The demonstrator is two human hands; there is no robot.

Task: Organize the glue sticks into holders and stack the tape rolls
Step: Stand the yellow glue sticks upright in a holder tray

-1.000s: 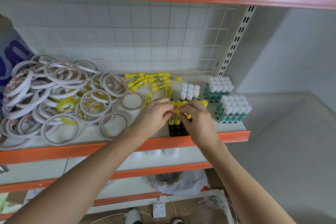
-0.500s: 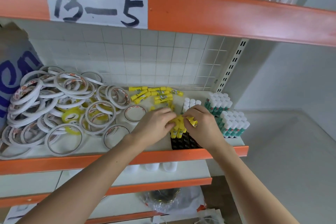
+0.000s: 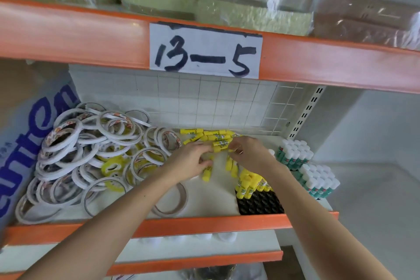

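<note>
Loose yellow glue sticks point(image 3: 205, 135) lie in a heap at the back of the white shelf point(image 3: 211, 202). My left hand point(image 3: 193, 161) grips one yellow glue stick point(image 3: 207, 173) below the heap. My right hand point(image 3: 248, 151) reaches over the heap's right end and pinches a glue stick point(image 3: 221, 143). A black holder point(image 3: 261, 203) at the shelf's front edge has several yellow sticks point(image 3: 248, 183) standing in its far rows. Many white tape rolls point(image 3: 91, 150) lie in a loose pile on the left.
Green-and-white glue sticks point(image 3: 295, 154) stand in blocks on the right, a second block point(image 3: 319, 180) nearer the edge. A wire grid point(image 3: 227, 102) backs the shelf. An orange beam point(image 3: 68, 36) with the label "13-5" crosses overhead, wrapped packs above it. One tape roll point(image 3: 169, 200) lies near the front.
Both hands have left the holder and moved back to the loose yellow glue sticks. The camera has tilted upward, showing the shelf above.
</note>
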